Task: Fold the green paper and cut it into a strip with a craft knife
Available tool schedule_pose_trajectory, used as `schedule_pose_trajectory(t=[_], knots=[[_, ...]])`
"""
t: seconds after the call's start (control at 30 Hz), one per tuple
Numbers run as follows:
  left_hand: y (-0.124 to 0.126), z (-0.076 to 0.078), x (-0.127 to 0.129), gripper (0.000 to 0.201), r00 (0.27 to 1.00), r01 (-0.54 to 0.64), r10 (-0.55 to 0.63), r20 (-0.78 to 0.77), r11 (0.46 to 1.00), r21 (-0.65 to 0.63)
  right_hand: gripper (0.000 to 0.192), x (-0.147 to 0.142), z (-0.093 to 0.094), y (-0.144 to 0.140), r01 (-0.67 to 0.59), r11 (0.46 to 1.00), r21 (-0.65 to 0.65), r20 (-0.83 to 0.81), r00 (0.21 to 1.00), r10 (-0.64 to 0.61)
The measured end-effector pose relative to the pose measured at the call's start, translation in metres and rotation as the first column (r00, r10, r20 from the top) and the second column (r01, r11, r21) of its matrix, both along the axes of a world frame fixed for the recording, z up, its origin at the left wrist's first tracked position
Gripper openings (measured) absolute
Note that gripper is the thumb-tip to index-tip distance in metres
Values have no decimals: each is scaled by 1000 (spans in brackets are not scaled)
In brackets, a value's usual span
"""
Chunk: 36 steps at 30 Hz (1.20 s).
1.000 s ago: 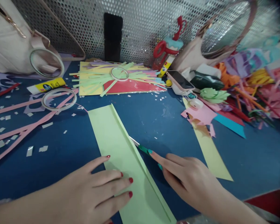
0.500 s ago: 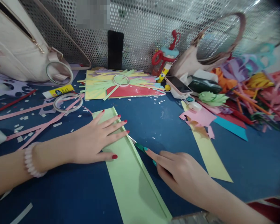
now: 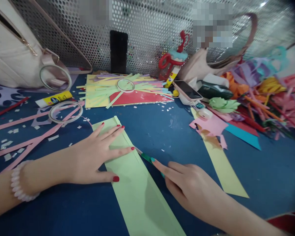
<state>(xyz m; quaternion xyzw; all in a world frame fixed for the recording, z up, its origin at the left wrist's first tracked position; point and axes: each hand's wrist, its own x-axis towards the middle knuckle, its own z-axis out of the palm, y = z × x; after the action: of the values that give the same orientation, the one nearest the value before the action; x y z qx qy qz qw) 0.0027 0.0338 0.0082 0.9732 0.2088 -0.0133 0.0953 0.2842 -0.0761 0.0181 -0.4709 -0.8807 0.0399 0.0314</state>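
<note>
While left hand (image 3: 98, 154) lies flat, pinning green paper (image 3: 135, 183) steady, right hand (image 3: 194, 190) beside it grips a knife (image 3: 145, 156) — blade at the fold.

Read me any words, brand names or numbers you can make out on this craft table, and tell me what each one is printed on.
No text here can be read for certain.
Yellow glue stick with white cap: dark blue oval logo, lettering too small to read.
Second yellow glue stick by the red-handled bottle: small red mark, blurred.
Black phone leaning on the perforated metal wall: blank.
Pink-cased phone lying flat: screen dark.
</note>
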Motion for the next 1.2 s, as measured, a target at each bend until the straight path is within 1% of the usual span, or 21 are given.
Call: schedule_pose_trajectory(t=[0.17,0.4,0.63,0.93,1.07,1.2], knots=[[-1,-6,-2,68,999,5,-7,38,999,45,41,-2,-1,9,-18,1000,24,-11,1000,18],[-2,-4,-2,69,1000,-14,14,18,999,40,38,-9,1,23,-44,997,60,-18,999,45],[0,-5,-2,68,1000,-6,6,1,1000,-2,40,-17,-3,35,-12,994,111,-14,1000,14],[1,-3,0,66,999,-23,19,-42,995,-96,41,-28,-4,60,-52,979,195,12,999,50],[-1,-7,0,68,999,-32,32,-6,997,-67,41,-33,-4,71,-50,984,173,34,998,45],[-2,-11,-2,69,999,-27,28,23,999,-38,44,-38,-4,77,-6,993,121,78,997,-4]])
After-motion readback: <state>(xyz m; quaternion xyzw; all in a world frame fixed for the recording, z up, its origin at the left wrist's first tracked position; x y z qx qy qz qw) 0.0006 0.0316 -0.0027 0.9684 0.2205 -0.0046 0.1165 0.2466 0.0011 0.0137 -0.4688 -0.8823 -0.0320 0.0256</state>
